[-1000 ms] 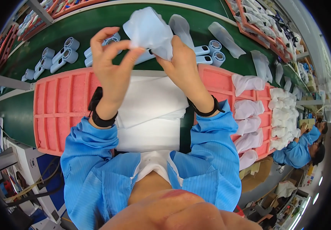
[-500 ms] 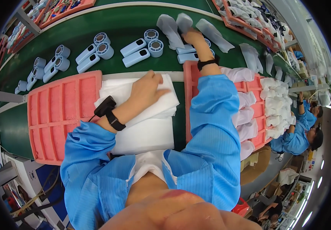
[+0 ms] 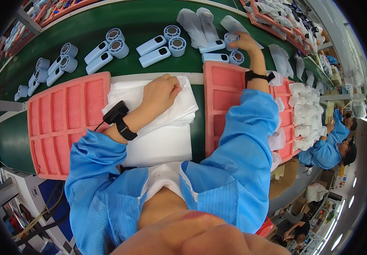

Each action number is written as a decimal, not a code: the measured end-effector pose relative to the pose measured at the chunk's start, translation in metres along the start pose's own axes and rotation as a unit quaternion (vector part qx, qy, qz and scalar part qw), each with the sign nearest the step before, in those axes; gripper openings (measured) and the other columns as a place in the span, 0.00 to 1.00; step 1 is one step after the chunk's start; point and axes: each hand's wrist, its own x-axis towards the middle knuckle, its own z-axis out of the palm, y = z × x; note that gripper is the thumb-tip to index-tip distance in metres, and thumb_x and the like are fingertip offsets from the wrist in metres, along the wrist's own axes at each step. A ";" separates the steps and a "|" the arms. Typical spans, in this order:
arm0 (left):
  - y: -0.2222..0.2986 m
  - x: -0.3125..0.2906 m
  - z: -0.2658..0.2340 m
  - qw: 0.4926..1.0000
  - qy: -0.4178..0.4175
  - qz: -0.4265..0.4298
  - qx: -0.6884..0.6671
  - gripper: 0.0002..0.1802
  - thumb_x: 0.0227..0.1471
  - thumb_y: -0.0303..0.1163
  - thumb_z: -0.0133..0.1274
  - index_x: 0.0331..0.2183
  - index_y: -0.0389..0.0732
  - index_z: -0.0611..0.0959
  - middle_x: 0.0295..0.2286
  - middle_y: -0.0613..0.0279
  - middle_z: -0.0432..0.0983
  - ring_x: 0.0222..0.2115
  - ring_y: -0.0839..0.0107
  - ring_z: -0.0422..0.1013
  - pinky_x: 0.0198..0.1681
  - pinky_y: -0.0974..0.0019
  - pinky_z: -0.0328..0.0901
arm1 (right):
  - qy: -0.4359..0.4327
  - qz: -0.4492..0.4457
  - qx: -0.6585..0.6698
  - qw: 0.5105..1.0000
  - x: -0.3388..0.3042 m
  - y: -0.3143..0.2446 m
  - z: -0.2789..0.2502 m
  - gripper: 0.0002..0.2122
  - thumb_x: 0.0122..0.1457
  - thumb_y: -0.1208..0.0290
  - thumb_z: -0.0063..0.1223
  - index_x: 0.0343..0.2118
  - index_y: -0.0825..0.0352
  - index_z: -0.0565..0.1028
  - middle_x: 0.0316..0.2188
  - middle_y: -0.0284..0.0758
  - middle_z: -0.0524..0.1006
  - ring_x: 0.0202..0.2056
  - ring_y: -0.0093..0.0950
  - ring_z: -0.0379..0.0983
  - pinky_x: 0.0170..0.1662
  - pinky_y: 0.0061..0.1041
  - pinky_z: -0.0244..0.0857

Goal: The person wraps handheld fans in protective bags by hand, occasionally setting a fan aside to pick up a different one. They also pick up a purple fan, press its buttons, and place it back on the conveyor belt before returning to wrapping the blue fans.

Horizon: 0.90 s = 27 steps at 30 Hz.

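Observation:
My left hand (image 3: 160, 94) lies on a stack of white soft sleeves (image 3: 158, 148), its fingers curled in; whatever they pinch is hidden. Beyond the pink tray my right hand (image 3: 246, 43) reaches across the green bench, fingers closed about the round head of a light blue handheld device (image 3: 213, 46), shaped like a hair dryer. A second such device (image 3: 215, 58) lies just nearer. Frosted sleeves (image 3: 196, 27) rest behind these two, and another sleeve (image 3: 233, 26) lies partly behind my right hand.
Pairs of light blue devices (image 3: 155, 56) line the bench to the left. An unfilled pink compartment tray (image 3: 68, 121) is at left; another pink tray (image 3: 219, 93) under my right arm holds wrapped pieces (image 3: 304, 110). Co-workers in blue (image 3: 319, 154) sit at right.
My right hand has moved from the frosted sleeves to the right and nearer, onto the device's round head. The middle sleeve now lies longer beside the left one. My left fingers have curled in.

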 end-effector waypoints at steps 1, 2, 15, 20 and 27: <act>-0.006 0.001 -0.008 1.000 0.005 -0.007 0.003 0.10 0.44 0.33 0.59 0.24 0.38 0.76 0.24 0.61 0.71 0.25 0.67 0.70 0.25 0.65 0.64 | 0.020 -0.031 0.004 0.999 -0.007 -0.024 -0.009 0.32 0.35 0.66 0.65 0.47 0.72 0.71 0.37 0.38 0.76 0.37 0.28 0.72 0.42 0.22 0.65; -0.013 0.006 -0.016 0.995 -0.019 -0.031 -0.093 0.10 0.45 0.33 0.58 0.24 0.37 0.76 0.24 0.63 0.71 0.24 0.71 0.69 0.24 0.67 0.63 | 0.061 -0.037 0.036 0.997 -0.019 -0.051 -0.019 0.31 0.35 0.66 0.65 0.46 0.73 0.71 0.36 0.37 0.75 0.37 0.27 0.71 0.42 0.23 0.64; 0.006 0.001 -0.116 0.890 -0.030 -0.095 -0.444 0.07 0.53 0.31 0.54 0.29 0.39 0.76 0.23 0.73 0.70 0.19 0.89 0.62 0.21 0.82 0.55 | 0.066 -0.351 0.263 0.896 -0.123 -0.200 0.026 0.28 0.33 0.74 0.62 0.42 0.72 0.68 0.39 0.36 0.72 0.38 0.23 0.70 0.45 0.22 0.63; 0.005 0.000 -0.134 0.884 0.015 -0.133 -0.449 0.06 0.54 0.31 0.53 0.29 0.39 0.76 0.25 0.72 0.72 0.22 0.87 0.65 0.25 0.82 0.58 | 0.055 -0.437 0.287 0.851 -0.131 -0.213 0.047 0.27 0.31 0.76 0.62 0.40 0.70 0.69 0.39 0.37 0.71 0.39 0.25 0.70 0.44 0.22 0.63; 0.011 0.000 -0.132 0.773 0.158 -0.078 -0.610 0.05 0.56 0.30 0.50 0.30 0.39 0.76 0.28 0.70 0.73 0.30 0.80 0.68 0.36 0.77 0.61 | 0.158 -0.447 0.067 0.878 -0.132 -0.250 0.092 0.27 0.32 0.80 0.62 0.42 0.70 0.70 0.39 0.40 0.69 0.38 0.36 0.70 0.40 0.25 0.66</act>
